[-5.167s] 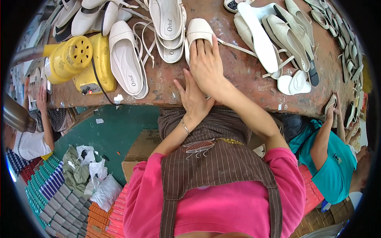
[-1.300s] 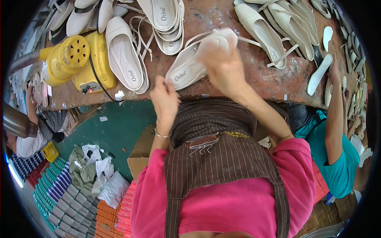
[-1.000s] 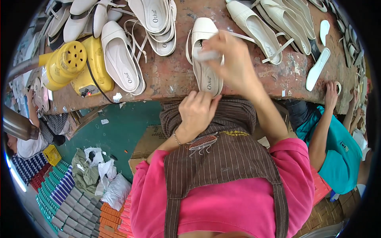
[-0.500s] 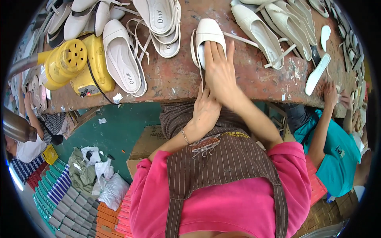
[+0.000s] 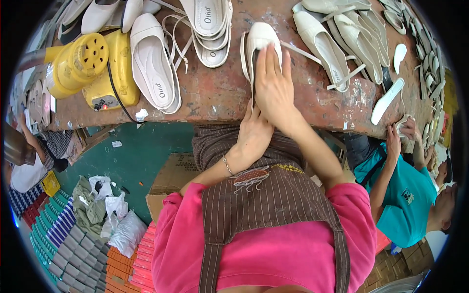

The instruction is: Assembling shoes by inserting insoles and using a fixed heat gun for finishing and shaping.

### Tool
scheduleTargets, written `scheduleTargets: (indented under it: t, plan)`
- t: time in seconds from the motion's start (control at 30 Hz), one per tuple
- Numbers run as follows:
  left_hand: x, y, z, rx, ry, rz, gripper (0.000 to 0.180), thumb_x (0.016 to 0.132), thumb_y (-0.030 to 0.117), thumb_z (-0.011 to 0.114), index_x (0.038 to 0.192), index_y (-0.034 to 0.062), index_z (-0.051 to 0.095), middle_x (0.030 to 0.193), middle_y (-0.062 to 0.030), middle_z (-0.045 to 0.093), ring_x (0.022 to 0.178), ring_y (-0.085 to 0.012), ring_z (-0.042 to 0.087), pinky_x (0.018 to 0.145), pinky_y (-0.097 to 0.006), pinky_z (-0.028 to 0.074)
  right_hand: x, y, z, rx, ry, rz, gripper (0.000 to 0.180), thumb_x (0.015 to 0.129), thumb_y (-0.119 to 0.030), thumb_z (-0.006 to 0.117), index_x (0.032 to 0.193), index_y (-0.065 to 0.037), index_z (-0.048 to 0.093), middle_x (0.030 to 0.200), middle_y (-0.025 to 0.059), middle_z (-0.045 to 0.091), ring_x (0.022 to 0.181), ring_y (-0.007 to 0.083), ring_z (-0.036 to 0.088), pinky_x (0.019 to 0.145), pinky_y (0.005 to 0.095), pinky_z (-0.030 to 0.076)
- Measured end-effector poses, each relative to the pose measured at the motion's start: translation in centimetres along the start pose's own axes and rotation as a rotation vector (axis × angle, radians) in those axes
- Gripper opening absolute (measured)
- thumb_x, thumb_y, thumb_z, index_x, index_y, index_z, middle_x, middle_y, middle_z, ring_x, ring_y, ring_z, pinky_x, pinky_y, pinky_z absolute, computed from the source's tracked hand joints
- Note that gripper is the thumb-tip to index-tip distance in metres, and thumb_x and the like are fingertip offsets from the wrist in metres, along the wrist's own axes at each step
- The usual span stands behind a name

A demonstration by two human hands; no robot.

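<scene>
A white slingback shoe (image 5: 264, 33) lies toe-away on the worn table in front of me. My right hand (image 5: 275, 93) lies flat along it, fingers stretched out, the fingertips over the edge of the toe upper. Its palm covers most of the insole. At the heel end, my left hand (image 5: 255, 136) is closed round the back of the shoe, with its fingertips partly hidden beneath my right hand. A thin strap (image 5: 251, 83) runs along the shoe's left side toward that hand. Another white strap (image 5: 302, 52) sticks out to the right.
White shoes (image 5: 152, 63) and stacked shoes (image 5: 209, 29) stand left of my hands, beige shoes (image 5: 322, 49) right. A yellow machine (image 5: 90, 68) with a black cord sits left. White insoles (image 5: 388, 100) lie near a co-worker in a teal shirt (image 5: 405, 195). The table edge (image 5: 171, 118) is close to me.
My right hand's fingers have come out of the toe of the shoe and now lie over the upper's edge. My left hand stays at the heel. The co-worker's hands have shifted.
</scene>
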State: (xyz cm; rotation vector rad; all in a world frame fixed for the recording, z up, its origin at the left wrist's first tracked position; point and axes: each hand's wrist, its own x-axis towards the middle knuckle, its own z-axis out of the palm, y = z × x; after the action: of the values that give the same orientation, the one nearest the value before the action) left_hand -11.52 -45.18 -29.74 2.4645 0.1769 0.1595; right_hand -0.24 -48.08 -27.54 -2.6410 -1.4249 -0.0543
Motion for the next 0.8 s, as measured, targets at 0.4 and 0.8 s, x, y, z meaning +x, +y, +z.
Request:
scheduleTargets:
  t: [0.4,0.8]
  plan:
    - [1.1,0.1,-0.6,0.093,-0.051,0.021,0.04,0.073,0.002,0.055,0.112,-0.0062,0.058,0.111,-0.0214,0.058,0.116,-0.0391,0.049,0.098,-0.045,0.041,3.5,0.6,1.1,-0.053,-0.016,0.102,0.048,0.083,-0.012,0.046,0.126,0.009,0.045,0.124,0.0276,0.051,0.119,0.0361,0.049,0.11,0.0573,0.015]
    - [1.4,0.5,-2.1,-0.052,0.125,0.04,0.035,0.08,0.009,0.063,0.112,-0.0025,0.058,0.122,-0.0188,0.054,0.121,-0.0371,0.046,0.1,-0.046,0.039,1.8,4.9,-1.1,0.363,0.088,-0.069,0.022,0.078,-0.007,0.053,0.096,-0.001,0.062,0.088,0.0121,0.065,0.088,0.0308,0.064,0.108,0.0508,0.025]
